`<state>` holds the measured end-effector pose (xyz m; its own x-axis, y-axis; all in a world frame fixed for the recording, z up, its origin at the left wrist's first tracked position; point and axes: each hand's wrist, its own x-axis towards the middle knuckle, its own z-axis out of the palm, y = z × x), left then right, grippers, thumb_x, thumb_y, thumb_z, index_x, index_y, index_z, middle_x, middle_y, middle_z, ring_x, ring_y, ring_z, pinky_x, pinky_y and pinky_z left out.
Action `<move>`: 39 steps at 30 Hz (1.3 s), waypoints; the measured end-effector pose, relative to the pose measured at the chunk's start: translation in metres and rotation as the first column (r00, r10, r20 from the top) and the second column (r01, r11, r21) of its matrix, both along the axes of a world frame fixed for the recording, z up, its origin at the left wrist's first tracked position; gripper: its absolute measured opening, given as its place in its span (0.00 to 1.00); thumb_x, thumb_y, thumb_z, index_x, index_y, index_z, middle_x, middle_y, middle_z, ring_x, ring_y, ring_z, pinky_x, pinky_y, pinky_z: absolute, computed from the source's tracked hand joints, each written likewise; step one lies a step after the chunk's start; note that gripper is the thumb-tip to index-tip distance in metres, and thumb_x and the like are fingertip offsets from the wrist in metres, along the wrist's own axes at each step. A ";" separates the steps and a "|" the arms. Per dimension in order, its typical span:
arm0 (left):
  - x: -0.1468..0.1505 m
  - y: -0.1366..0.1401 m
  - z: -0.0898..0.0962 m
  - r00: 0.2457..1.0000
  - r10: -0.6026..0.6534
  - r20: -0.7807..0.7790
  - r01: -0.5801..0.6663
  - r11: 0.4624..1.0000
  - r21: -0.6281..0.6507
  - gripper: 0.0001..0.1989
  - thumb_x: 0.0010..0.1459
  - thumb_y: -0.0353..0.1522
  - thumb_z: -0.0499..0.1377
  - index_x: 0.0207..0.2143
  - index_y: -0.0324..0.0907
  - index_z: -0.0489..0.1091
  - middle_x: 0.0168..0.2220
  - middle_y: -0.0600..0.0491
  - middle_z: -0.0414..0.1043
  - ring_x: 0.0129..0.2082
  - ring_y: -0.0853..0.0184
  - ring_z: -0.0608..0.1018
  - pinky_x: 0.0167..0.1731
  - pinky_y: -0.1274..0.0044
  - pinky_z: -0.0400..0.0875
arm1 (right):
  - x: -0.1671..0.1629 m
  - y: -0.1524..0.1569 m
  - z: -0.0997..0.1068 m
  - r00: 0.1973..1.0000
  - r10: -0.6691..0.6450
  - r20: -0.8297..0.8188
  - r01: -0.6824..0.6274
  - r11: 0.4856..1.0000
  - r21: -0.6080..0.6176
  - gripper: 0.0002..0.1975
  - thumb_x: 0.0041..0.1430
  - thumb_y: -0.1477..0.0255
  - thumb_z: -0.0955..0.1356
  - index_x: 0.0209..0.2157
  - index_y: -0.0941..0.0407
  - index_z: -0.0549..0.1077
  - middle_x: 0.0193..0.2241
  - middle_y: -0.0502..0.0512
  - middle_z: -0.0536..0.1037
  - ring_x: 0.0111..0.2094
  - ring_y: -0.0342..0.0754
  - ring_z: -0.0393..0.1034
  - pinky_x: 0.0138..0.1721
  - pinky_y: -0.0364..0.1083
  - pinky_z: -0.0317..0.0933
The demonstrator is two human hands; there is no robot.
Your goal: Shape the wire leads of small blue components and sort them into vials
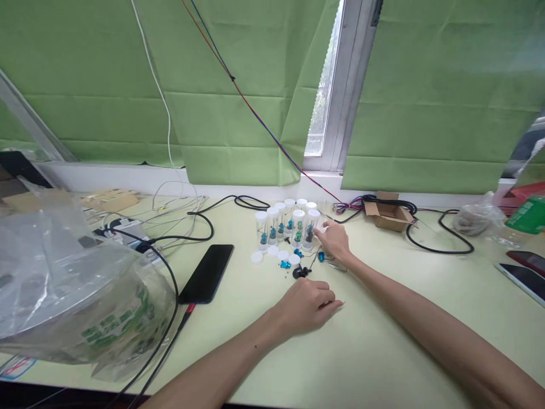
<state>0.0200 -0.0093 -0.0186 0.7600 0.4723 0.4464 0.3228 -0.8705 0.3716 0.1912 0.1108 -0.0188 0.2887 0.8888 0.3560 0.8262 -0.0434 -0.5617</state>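
My right hand [335, 240] reaches to the front right of a cluster of clear tubes with white caps; its fingertips are at the side of one clear capped tube [310, 232], and the far fingers are partly hidden. Small blue and green parts with thin metal stems show inside the tubes, such as the front left tube [261, 232]. My left hand [307, 302] rests on the table nearer me, fingers loosely curled, with nothing visible in them. Between the hands lie a black part [300, 272], a blue part [285, 264], loose white caps [256, 257] and a metal tool [336, 265].
A black phone [207, 274] with a cable lies left of the tubes. A large plastic bag [128, 318] covers the table's left side. Behind are black cables [251, 202] and a small open cardboard box [388, 216]. More phones [523, 281] and a green-labelled bottle [525, 218] are at the right.
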 end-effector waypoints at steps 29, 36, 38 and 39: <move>-0.021 0.036 0.020 0.797 0.470 0.379 -0.377 0.878 -0.296 0.22 0.66 0.42 0.49 0.22 0.41 0.66 0.16 0.60 0.52 0.18 0.73 0.57 0.22 0.77 0.53 | -0.021 -0.105 0.001 0.873 0.448 -0.196 -0.316 0.823 0.473 0.11 0.58 0.65 0.70 0.38 0.58 0.72 0.16 0.40 0.60 0.17 0.40 0.54 0.22 0.40 0.54; -0.022 0.030 0.029 0.830 0.388 0.400 -0.312 0.918 -0.245 0.16 0.59 0.44 0.58 0.43 0.42 0.70 0.29 0.57 0.63 0.22 0.74 0.61 0.22 0.79 0.59 | -0.029 -0.110 -0.004 0.829 0.559 -0.014 -0.499 0.751 0.432 0.04 0.57 0.71 0.68 0.34 0.56 0.70 0.17 0.40 0.58 0.17 0.39 0.54 0.21 0.39 0.54; -0.022 0.029 0.031 0.848 0.379 0.371 -0.309 0.921 -0.236 0.18 0.56 0.44 0.62 0.45 0.44 0.70 0.33 0.56 0.63 0.21 0.75 0.60 0.22 0.79 0.59 | -0.029 -0.111 -0.006 0.820 0.571 0.036 -0.531 0.735 0.421 0.04 0.57 0.72 0.68 0.35 0.57 0.70 0.17 0.41 0.58 0.17 0.39 0.54 0.22 0.39 0.54; -0.021 0.028 0.032 0.857 0.367 0.361 -0.299 0.926 -0.232 0.18 0.55 0.44 0.62 0.45 0.44 0.70 0.35 0.55 0.63 0.21 0.76 0.60 0.22 0.79 0.60 | -0.029 -0.111 -0.007 0.814 0.578 0.056 -0.544 0.726 0.419 0.05 0.57 0.72 0.68 0.36 0.57 0.70 0.18 0.41 0.58 0.18 0.39 0.54 0.22 0.39 0.55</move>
